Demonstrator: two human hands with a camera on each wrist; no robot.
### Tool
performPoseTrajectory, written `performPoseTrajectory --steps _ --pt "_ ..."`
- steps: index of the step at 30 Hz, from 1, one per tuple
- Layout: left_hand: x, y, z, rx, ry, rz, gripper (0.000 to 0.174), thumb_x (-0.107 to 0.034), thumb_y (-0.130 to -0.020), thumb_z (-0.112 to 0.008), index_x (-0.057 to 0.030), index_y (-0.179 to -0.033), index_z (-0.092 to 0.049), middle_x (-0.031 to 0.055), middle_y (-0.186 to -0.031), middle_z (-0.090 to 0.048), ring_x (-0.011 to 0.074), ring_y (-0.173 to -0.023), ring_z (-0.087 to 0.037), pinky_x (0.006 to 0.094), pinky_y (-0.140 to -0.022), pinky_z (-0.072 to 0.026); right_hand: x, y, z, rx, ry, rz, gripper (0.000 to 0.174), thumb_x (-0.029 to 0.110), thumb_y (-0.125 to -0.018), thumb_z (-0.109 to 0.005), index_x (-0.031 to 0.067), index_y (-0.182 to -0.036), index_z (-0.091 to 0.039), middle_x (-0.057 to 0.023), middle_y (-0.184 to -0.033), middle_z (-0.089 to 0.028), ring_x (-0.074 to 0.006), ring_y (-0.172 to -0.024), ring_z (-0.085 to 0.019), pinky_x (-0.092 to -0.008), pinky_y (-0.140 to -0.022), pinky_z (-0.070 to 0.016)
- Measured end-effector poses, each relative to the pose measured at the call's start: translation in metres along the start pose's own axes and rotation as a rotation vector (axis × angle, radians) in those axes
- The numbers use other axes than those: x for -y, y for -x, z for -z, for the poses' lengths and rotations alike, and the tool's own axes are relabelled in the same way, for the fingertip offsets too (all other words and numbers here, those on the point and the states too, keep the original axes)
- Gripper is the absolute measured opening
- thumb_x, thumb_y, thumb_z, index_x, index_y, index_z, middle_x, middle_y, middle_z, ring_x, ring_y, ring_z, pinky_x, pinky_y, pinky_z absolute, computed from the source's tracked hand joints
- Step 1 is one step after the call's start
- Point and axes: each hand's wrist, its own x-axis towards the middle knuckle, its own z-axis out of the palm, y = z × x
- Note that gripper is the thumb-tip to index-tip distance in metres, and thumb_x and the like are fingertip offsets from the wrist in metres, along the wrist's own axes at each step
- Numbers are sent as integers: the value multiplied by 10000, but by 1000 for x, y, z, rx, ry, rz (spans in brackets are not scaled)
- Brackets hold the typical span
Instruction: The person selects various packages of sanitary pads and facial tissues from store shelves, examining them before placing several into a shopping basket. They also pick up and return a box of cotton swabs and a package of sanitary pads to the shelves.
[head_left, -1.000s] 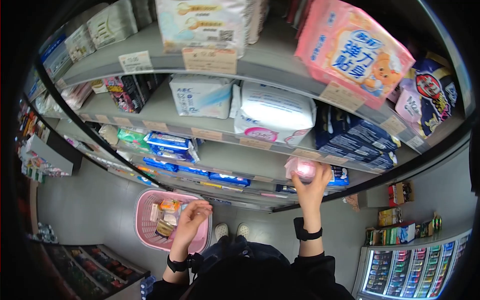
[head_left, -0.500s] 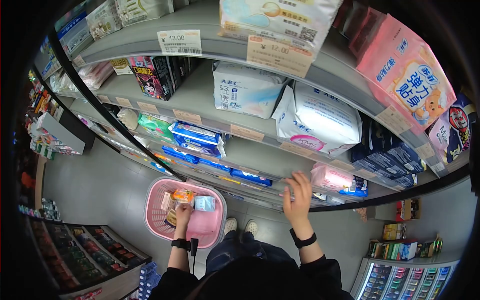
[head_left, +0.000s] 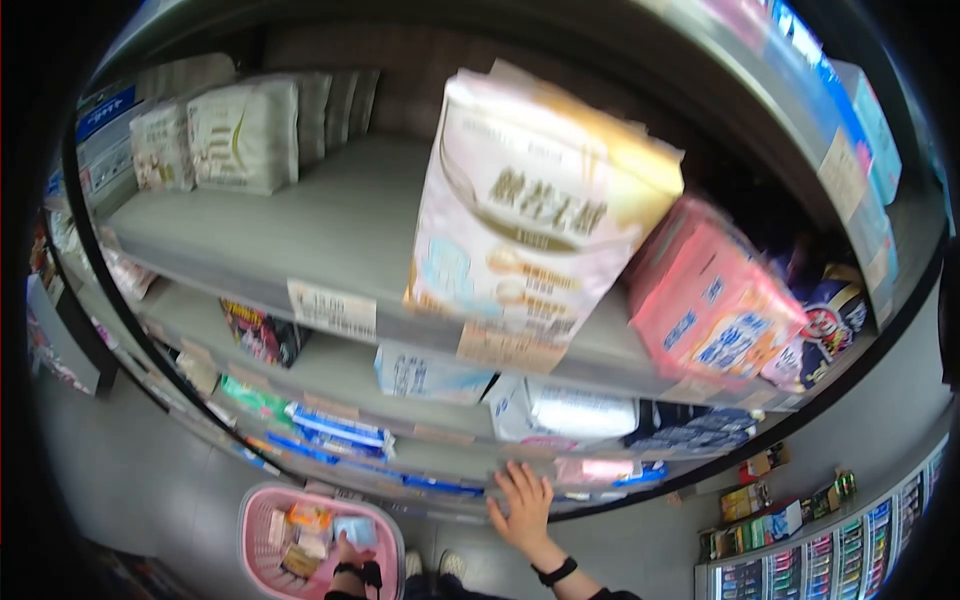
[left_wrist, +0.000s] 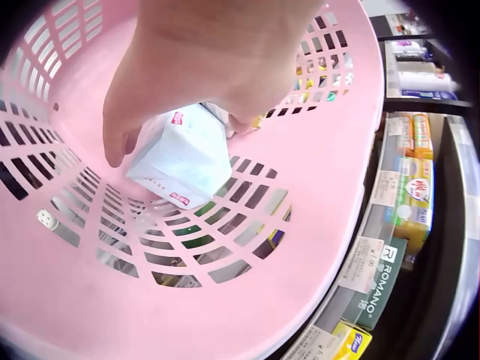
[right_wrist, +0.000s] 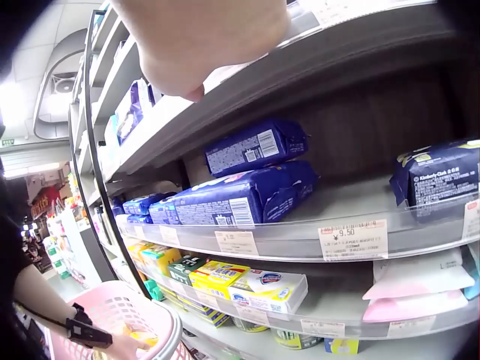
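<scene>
Down in the pink basket (head_left: 252, 545), my left hand (head_left: 350, 553) is at a light blue pack (head_left: 357, 530). The left wrist view has that hand (left_wrist: 210, 64) over the pack (left_wrist: 186, 161), fingers and thumb on either side of its top, the upper part covered. My right hand (head_left: 525, 508), fingers spread and empty, is at the front edge of a low shelf, left of a pink pack (head_left: 600, 470). In the right wrist view this hand (right_wrist: 206, 45) is by a shelf edge, its fingertips mostly hidden.
Orange-wrapped goods (head_left: 310, 516) and other small packs lie in the basket. Above stand a large cream pack (head_left: 530, 210), a pink bag (head_left: 715, 300) and a white pack (head_left: 565, 410). Dark blue packs (right_wrist: 247, 196) fill part of a lower shelf. A drinks rack (head_left: 850, 545) curves along the right.
The head view has tilted up towards the higher shelf. My right hand has let go of the pink pack and moved left; my left hand has gone down into the basket, onto the light blue pack.
</scene>
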Motion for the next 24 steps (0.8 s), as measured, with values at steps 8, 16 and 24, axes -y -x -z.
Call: performPoseTrajectory --steps 8,16,24 --pt "-9 -41 -35 80 209 -89 635 -515 -897 -456 -64 -1342 -495 123 -1223 -611 320 -1160 -541 510 -909 -450 -1 1 -5 52 25 -14 436 350 -838 -650 155 -1223 -588 -57 -1377 -509 -244 -1311 -402 -442 -1071 -187" --pt "-10 -41 -65 141 203 -70 610 -506 -895 -486 -79 -1331 -499 105 -1206 -617 295 -1127 -559 474 -876 -467 1 -2 -2 60 12 -21 449 397 -827 -653 163 -1205 -592 -45 -1358 -514 -233 -1318 -385 -438 -1083 -151" --pt "-18 0 -78 140 161 -104 586 -496 -893 -517 -95 -1320 -502 86 -1190 -622 270 -1095 -577 439 -844 -484 2 -1 1 43 -20 -17 454 402 -832 -641 166 -1215 -585 -39 -1363 -509 -224 -1322 -384 -434 -1089 -148"
